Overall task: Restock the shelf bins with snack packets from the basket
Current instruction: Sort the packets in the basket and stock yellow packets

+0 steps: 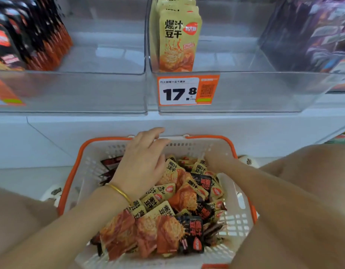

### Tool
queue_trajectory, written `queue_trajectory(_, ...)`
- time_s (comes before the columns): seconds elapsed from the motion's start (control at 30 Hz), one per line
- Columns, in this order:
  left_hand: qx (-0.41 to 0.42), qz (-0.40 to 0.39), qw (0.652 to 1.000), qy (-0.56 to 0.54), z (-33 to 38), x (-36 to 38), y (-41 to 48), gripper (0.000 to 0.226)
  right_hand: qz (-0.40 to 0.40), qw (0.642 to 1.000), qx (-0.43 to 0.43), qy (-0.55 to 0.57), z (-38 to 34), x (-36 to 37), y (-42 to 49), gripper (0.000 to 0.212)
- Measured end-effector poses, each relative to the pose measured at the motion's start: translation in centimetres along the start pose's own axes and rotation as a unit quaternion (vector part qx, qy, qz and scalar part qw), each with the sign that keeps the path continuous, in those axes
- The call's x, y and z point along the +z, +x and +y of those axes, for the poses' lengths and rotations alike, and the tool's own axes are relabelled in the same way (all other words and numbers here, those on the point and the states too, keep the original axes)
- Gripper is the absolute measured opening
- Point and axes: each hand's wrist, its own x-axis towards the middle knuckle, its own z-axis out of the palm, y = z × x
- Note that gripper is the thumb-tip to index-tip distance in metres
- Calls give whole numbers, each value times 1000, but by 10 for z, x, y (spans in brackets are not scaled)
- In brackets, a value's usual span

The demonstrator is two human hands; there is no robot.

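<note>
A white basket with orange handles (210, 137) stands below the shelf, full of beige snack packets (187, 199) and black ones (193, 235). My left hand (142, 162), with a gold bangle on the wrist, lies over the far left of the pile, fingers relaxed and spread, holding nothing. My right hand (216, 161) reaches into the far right corner; it is blurred and its fingers are hidden among the packets. Above, a clear shelf bin (255, 92) holds a short upright row of the same beige packets (177, 41) at its left side.
The left clear bin (90, 90) holds black and red packets (32, 35) along its left side. A price tag reading 17.8 (179, 92) hangs on the middle bin. Purple packets (313, 32) fill a bin at the right. My knees flank the basket.
</note>
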Motion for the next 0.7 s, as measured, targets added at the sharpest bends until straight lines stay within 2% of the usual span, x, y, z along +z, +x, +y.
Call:
queue_trajectory(0.1,-7,11,1000,-1,-5,7,-2,31,7,998,40,58,2,40,11,26)
queue_trajectory(0.23,-16,4,1000,3,-10,13,-4,33,51,993,74,74,-6,61,15,6)
queue_trajectory(0.33,-22,-3,1000,-1,-10,14,-2,33,52,990,66,109,-9,55,19,8)
queue_trajectory(0.43,-27,-17,999,-14,-7,13,2,36,98,991,2,93,-21,22,9,12)
queue_trajectory(0.53,-59,-40,995,-69,-3,10,5,47,140,976,-126,112,-29,-23,-14,17)
queue_trajectory(0.63,-96,-66,985,-130,1,7,9,58,113,953,-232,159,-35,-57,-48,23)
queue_trajectory(0.7,-120,-77,974,-177,3,4,11,52,84,930,-266,238,-40,-70,-76,30)
